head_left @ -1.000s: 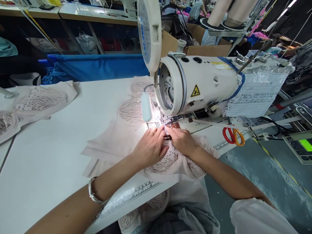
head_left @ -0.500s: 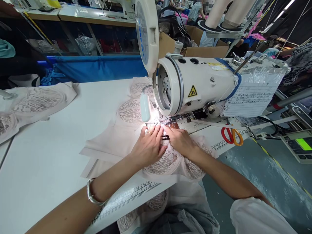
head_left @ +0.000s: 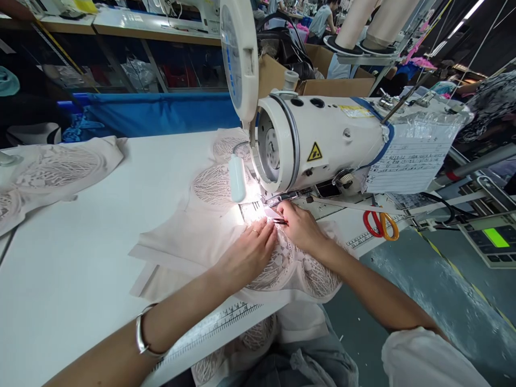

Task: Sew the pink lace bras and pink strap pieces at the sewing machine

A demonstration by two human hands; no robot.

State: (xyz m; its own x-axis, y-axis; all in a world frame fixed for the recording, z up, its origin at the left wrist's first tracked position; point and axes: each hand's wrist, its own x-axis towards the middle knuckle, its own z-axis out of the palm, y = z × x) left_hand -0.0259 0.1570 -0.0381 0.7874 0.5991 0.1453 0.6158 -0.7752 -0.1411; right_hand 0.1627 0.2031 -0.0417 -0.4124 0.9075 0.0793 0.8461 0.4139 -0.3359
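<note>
A pale pink lace garment piece [head_left: 282, 269] lies under the head of a white sewing machine [head_left: 322, 140], lit by its small lamp [head_left: 237, 177]. My left hand [head_left: 250, 250] rests flat on the lace just in front of the needle, fingers stretched and together, a ring on one finger. My right hand [head_left: 300, 226] sits beside it on the right, fingers pinched on a thin dark tool [head_left: 279, 221] and the fabric edge at the presser foot [head_left: 278, 200].
Red and orange scissors [head_left: 381, 224] lie on the machine bed to the right. More lace pieces [head_left: 52, 166] lie at the far left of the white table [head_left: 100, 252]. A ruler strip [head_left: 226, 317] runs along the front edge. A control panel [head_left: 489, 239] glows green at the right.
My left hand has slid back toward me and flattened on the lace. The right hand stays at the presser foot, the dark tool now showing at its fingertips. The view shifted slightly left.
</note>
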